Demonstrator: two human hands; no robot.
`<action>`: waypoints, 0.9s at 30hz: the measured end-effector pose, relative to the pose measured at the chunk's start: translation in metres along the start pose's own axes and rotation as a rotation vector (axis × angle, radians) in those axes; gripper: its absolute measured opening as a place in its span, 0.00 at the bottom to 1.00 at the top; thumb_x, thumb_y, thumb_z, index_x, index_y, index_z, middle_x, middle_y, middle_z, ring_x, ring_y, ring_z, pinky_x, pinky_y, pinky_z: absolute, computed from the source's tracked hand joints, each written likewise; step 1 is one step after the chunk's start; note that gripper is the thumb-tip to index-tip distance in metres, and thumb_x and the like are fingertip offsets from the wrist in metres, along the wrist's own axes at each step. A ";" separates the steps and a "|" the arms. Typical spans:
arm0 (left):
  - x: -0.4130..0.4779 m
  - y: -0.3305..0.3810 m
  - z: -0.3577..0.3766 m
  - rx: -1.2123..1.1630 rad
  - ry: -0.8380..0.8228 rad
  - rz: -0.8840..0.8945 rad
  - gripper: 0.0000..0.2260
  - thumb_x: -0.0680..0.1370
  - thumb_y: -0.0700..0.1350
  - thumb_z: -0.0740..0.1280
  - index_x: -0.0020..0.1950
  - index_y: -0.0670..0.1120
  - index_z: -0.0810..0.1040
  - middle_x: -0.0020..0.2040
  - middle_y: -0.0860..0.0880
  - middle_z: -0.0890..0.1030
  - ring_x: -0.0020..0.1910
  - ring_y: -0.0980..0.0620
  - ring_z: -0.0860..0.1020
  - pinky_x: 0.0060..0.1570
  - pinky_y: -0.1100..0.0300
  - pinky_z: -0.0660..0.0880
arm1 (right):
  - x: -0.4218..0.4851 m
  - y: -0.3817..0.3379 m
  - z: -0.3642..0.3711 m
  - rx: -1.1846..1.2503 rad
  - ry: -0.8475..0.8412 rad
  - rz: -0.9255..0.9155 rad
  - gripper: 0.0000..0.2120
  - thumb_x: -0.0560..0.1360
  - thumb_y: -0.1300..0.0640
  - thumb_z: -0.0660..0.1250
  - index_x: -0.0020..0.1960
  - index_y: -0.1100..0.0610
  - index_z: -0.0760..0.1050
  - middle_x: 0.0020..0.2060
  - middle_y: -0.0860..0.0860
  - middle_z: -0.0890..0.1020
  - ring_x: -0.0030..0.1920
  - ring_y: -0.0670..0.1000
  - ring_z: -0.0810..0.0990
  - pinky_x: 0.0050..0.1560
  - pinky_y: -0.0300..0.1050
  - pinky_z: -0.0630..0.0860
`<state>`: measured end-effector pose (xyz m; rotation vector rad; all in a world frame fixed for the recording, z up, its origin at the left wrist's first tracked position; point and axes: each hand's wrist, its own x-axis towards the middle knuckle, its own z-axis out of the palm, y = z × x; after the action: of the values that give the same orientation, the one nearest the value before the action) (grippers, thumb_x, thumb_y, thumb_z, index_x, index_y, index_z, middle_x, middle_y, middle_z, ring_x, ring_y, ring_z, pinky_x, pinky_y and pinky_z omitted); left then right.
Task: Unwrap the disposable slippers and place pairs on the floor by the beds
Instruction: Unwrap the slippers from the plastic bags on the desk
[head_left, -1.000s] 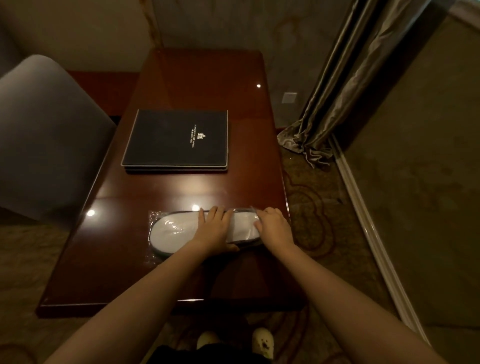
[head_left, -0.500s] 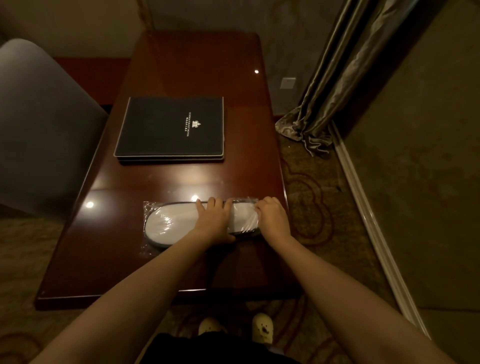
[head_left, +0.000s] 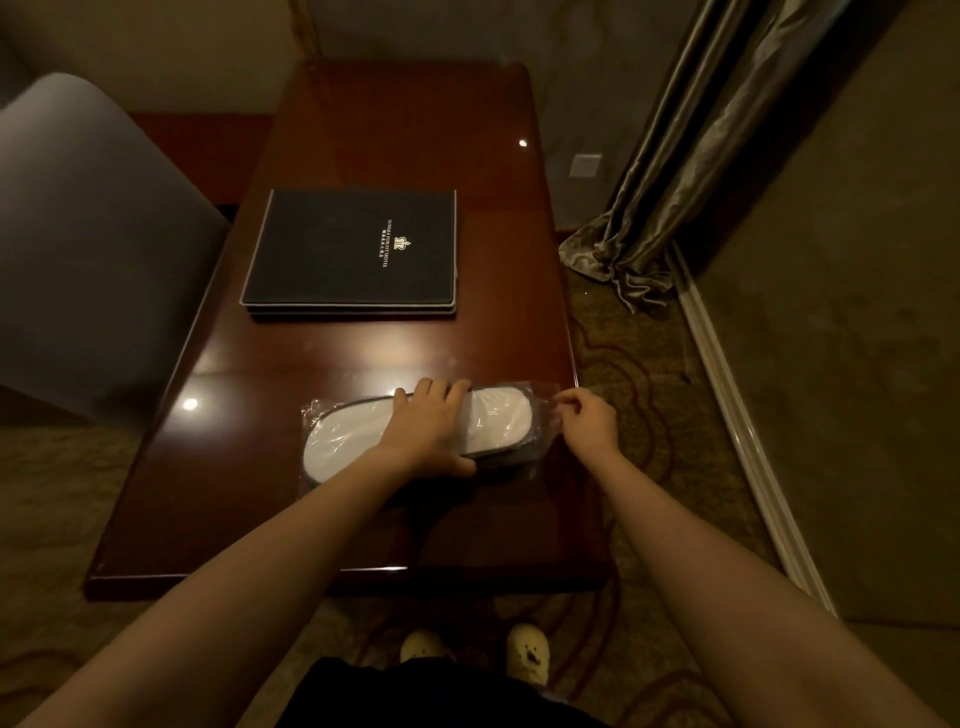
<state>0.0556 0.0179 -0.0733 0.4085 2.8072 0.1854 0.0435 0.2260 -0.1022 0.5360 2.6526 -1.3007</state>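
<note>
A pair of white disposable slippers (head_left: 345, 439) with a dark rim lies flat in a clear plastic wrapper (head_left: 543, 415) near the front of the dark red wooden table (head_left: 363, 135). My left hand (head_left: 428, 431) presses down across the middle of the pack, fingers spread over its far edge and thumb at its near edge. My right hand (head_left: 587, 423) is at the pack's right end, with thumb and fingers pinching the loose plastic that sticks out past the slippers.
A black hotel folder (head_left: 353, 252) lies on the table behind the slippers. A grey chair (head_left: 88, 244) stands at the left. A curtain (head_left: 670, 171) hangs at the right over patterned carpet (head_left: 639, 364). My feet (head_left: 527, 649) show below the table's front edge.
My right hand has moved off the slippers' end to the right and now pinches the wrapper's loose edge. The left hand stays pressed on the pack.
</note>
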 end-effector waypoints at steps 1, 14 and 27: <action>-0.002 -0.002 -0.002 -0.003 0.011 -0.005 0.46 0.60 0.61 0.72 0.73 0.49 0.57 0.68 0.46 0.68 0.68 0.45 0.65 0.68 0.42 0.61 | 0.001 -0.002 -0.002 0.033 -0.006 0.011 0.10 0.77 0.62 0.60 0.55 0.63 0.76 0.52 0.61 0.81 0.50 0.58 0.80 0.51 0.50 0.79; -0.022 -0.013 -0.032 -0.071 0.122 -0.011 0.42 0.61 0.62 0.70 0.70 0.46 0.63 0.66 0.47 0.70 0.66 0.45 0.67 0.64 0.47 0.65 | -0.016 -0.009 0.002 0.170 -0.151 0.020 0.10 0.75 0.66 0.63 0.54 0.59 0.72 0.47 0.59 0.81 0.47 0.58 0.82 0.48 0.56 0.81; -0.035 -0.021 -0.040 0.022 0.272 -0.053 0.44 0.61 0.62 0.71 0.72 0.48 0.60 0.65 0.47 0.69 0.64 0.45 0.67 0.63 0.47 0.64 | -0.015 -0.077 -0.008 0.034 -0.284 -0.234 0.11 0.78 0.55 0.60 0.56 0.59 0.74 0.45 0.53 0.79 0.42 0.51 0.79 0.42 0.45 0.77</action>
<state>0.0701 -0.0159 -0.0292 0.3361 3.0852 0.2136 0.0286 0.1849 -0.0366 0.0359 2.5140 -1.3667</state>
